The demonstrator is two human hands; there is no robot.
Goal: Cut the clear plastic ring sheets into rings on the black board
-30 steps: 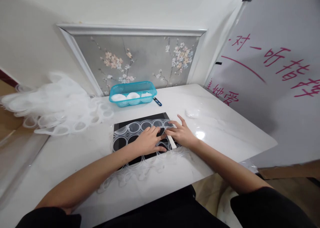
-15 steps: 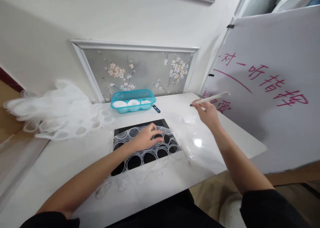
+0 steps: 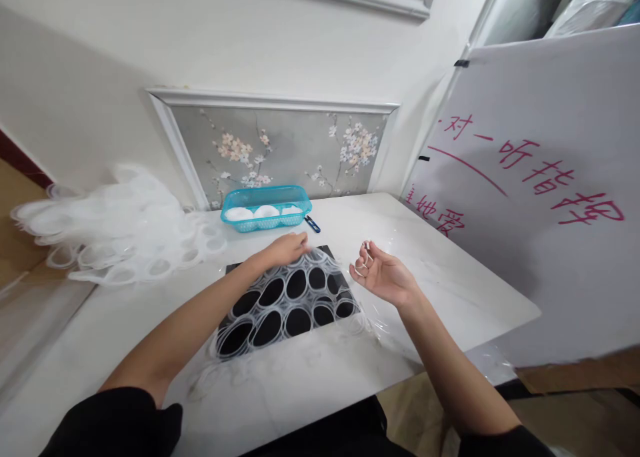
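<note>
A translucent white sheet of round holes (image 3: 283, 303), seemingly several layers thick, lies over a black board (image 3: 327, 251) on the table. At its far edge, my left hand (image 3: 289, 249) has its fingers closed on the sheet's rim. My right hand (image 3: 387, 278) is raised to the right of the board, palm partly up and fingers curled. Between those fingers shows a thin white thing (image 3: 364, 266), mostly hidden, so its kind is unclear. Behind the board, a turquoise plastic basket (image 3: 265, 193) holds white round pieces (image 3: 267, 211).
Small blue-handled thread snips (image 3: 313, 224) lie beside the basket. A heap of holed white sheets (image 3: 125, 223) leans at the left wall. Clear plastic film (image 3: 383, 320) lies right of the board. A whiteboard (image 3: 550, 243) with red writing stands along the table's right side.
My left hand has moved from over the sheet to its far edge and closed there. My right hand came left and lower, turning palm up; the long white thing it held no longer shows lengthwise.
</note>
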